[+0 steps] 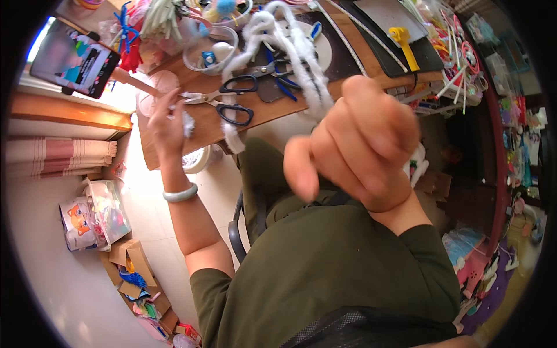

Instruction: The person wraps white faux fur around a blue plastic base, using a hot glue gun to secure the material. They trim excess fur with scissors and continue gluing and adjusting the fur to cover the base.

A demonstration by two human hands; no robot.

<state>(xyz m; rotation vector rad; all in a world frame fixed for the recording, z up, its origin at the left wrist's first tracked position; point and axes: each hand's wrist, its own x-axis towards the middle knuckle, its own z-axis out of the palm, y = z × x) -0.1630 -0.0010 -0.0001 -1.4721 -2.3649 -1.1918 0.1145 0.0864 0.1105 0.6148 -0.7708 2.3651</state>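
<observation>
My left hand (167, 126) is over the left end of the wooden desk, close to the tips of black-handled scissors (235, 96). A tuft of white fluff (188, 125) shows beside its fingers; whether they pinch any of it is unclear. My right hand (359, 143) is raised near the camera, blurred, with its fingers curled. Its palm side is hidden, so I cannot see if it holds anything. Behind it disappears the lower end of a white fluffy chenille strand (300, 56), looped over the desk. Another length of white strand (233, 137) hangs over the front edge.
Pliers (285, 85) and a clear plastic tub (211, 50) with small parts are on the wooden desk (270, 115). A yellow glue gun (404, 48) rests on a black mat at right. A phone (74, 58) stands on a holder at left. Cardboard boxes (139, 265) line the wall.
</observation>
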